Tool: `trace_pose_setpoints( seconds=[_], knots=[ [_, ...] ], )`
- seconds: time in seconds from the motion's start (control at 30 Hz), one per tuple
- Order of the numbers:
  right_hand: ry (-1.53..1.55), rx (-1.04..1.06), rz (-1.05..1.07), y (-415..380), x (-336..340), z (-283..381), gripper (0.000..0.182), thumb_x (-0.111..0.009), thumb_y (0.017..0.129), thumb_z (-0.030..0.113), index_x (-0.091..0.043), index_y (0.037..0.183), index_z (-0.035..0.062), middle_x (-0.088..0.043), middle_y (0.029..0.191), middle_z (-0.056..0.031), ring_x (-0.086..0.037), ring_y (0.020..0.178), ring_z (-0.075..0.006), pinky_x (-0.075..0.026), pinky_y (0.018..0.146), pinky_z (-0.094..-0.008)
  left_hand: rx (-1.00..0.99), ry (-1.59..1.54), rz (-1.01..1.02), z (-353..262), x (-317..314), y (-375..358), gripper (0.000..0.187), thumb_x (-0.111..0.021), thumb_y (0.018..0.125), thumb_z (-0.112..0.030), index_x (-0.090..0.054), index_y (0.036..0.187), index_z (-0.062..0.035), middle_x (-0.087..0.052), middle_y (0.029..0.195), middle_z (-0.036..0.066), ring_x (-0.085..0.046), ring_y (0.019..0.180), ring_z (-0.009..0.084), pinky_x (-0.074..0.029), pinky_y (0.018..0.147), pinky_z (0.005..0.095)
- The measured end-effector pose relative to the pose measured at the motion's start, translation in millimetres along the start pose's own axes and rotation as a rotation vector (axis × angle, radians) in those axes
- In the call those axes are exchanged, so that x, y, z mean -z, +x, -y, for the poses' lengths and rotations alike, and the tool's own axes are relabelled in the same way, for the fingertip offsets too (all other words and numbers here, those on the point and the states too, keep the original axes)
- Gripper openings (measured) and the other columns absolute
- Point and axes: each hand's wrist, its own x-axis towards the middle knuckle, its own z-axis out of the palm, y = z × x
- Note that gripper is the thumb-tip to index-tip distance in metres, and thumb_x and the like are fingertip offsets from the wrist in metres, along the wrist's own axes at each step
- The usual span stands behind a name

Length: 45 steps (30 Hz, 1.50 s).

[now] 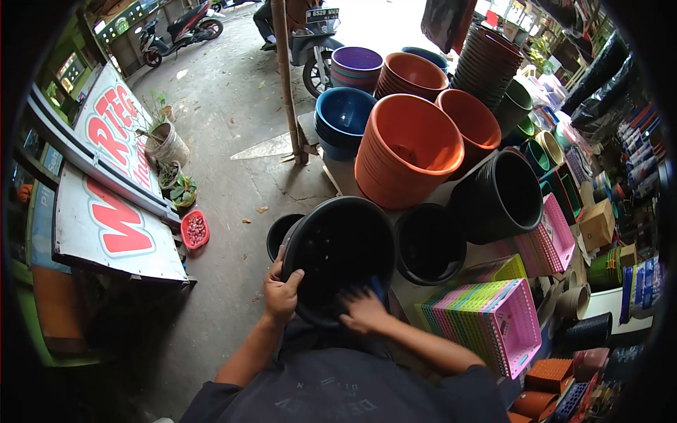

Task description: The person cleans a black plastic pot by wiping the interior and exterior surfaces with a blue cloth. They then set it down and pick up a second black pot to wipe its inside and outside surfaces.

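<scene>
A large black plant pot (338, 225) is tilted in front of my body, its open mouth turned towards me. My left hand (284, 290) grips the pot's left rim, with the thumb on the inner side and the fingers round the outside. Inside the lower right of the mouth, my right hand (363, 310) is smeared by motion. It has a blue cloth (377, 287) at its fingers, pressed near the inner wall. Small pale specks show on the dark inside of the pot.
Black pots (431, 243) stand close on the right, with a stack of orange pots (409, 141) and blue pots (345, 113) behind. Colourful plastic baskets (486, 321) lie lower right. A wooden pole (288, 84) rises ahead; a signboard (116, 218) leans left.
</scene>
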Motion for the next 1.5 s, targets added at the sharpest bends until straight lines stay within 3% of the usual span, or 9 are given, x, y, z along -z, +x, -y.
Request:
trace_pose_setpoints(
  seconds=[0.1,0.17,0.4,0.63,0.83,1.13,1.3,1.47,1.5],
  knots=[
    [0.392,-0.069,0.063,17,0,42,0.066,-0.044,0.096,0.050,-0.046,0.140,0.0006,-0.054,0.137,-0.0192,-0.047,0.131,-0.0316,-0.032,0.110,-0.0448,0.018,-0.101,-0.048,14,-6,-1,0.021,-0.059,0.096,-0.008,-0.068,0.112,0.0028,-0.044,0.147,0.021,-0.025,0.146,0.0255,-0.017,0.117,0.0367],
    [1.364,-0.278,0.149,27,42,76,0.064,-0.041,0.100,0.051,-0.050,0.133,-0.0026,-0.060,0.124,-0.0150,-0.056,0.115,-0.0226,-0.039,0.102,-0.0340,-0.106,0.101,0.022,38,3,-3,0.029,-0.057,0.100,-0.021,-0.068,0.112,0.0025,-0.045,0.146,0.022,-0.027,0.145,0.0262,-0.018,0.117,0.0367],
    [2.255,-0.489,-0.764,63,159,33,0.046,-0.045,0.100,0.045,-0.062,0.099,0.0024,-0.068,0.087,-0.0099,-0.068,0.076,-0.0243,-0.056,0.076,-0.0377,-0.032,0.254,0.007,17,-33,-33,0.037,-0.059,0.099,-0.024,-0.062,0.122,0.0050,-0.044,0.148,0.021,-0.027,0.145,0.0257,-0.019,0.117,0.0377],
    [1.626,-0.242,-0.957,-18,150,-11,0.047,-0.049,0.088,0.022,-0.052,0.125,-0.0055,-0.059,0.124,-0.0208,-0.061,0.114,-0.0287,-0.047,0.100,-0.0401,0.117,-0.261,-0.280,28,-2,-13,0.031,-0.053,0.081,0.008,-0.065,0.109,0.0008,-0.066,0.109,0.009,-0.064,0.095,0.0153,-0.050,0.087,0.0269],
    [0.217,0.170,-0.133,-18,91,62,0.092,-0.070,0.077,0.027,-0.022,0.152,0.0002,-0.026,0.155,-0.0234,-0.023,0.146,-0.0378,-0.021,0.116,-0.0539,0.056,-0.209,-0.483,7,-13,8,0.019,-0.053,0.077,0.005,-0.065,0.083,-0.0080,-0.065,0.078,0.001,-0.060,0.071,0.0118,-0.049,0.070,0.0244],
    [-0.055,0.115,-0.534,21,70,70,0.045,-0.065,0.079,0.024,-0.060,0.119,0.0043,-0.071,0.098,-0.0070,-0.068,0.087,-0.0211,-0.048,0.076,-0.0358,0.035,-0.305,-0.436,0,-12,12,0.023,-0.051,0.076,0.009,-0.066,0.087,-0.0050,-0.064,0.079,0.002,-0.058,0.066,0.0126,-0.049,0.066,0.0257],
    [-0.103,0.375,-0.672,20,73,26,0.029,-0.064,0.079,0.023,-0.066,0.104,0.0078,-0.072,0.091,-0.0036,-0.068,0.082,-0.0195,-0.049,0.075,-0.0345,0.093,-0.305,-0.132,-88,13,23,0.045,-0.041,0.067,0.016,-0.065,0.103,0.0013,-0.069,0.088,0.011,-0.069,0.078,0.0195,-0.058,0.069,0.0302],
    [-0.136,0.569,-0.687,29,96,19,0.030,-0.060,0.079,0.021,-0.063,0.107,0.0100,-0.068,0.087,-0.0015,-0.065,0.078,-0.0169,-0.046,0.071,-0.0317,0.087,-0.245,-0.346,-93,-5,22,0.035,-0.051,0.078,0.007,-0.051,0.110,-0.0073,-0.060,0.093,0.008,-0.061,0.072,0.0156,-0.057,0.068,0.0293],
    [-0.127,0.521,-0.684,32,92,22,0.032,-0.058,0.078,0.019,-0.063,0.109,0.0096,-0.067,0.088,-0.0013,-0.065,0.077,-0.0162,-0.046,0.070,-0.0308,0.076,-0.165,-0.363,-72,-7,16,0.059,-0.056,0.077,0.007,-0.039,0.132,-0.0101,-0.057,0.104,0.009,-0.061,0.082,0.0165,-0.056,0.072,0.0302]
  ],
)
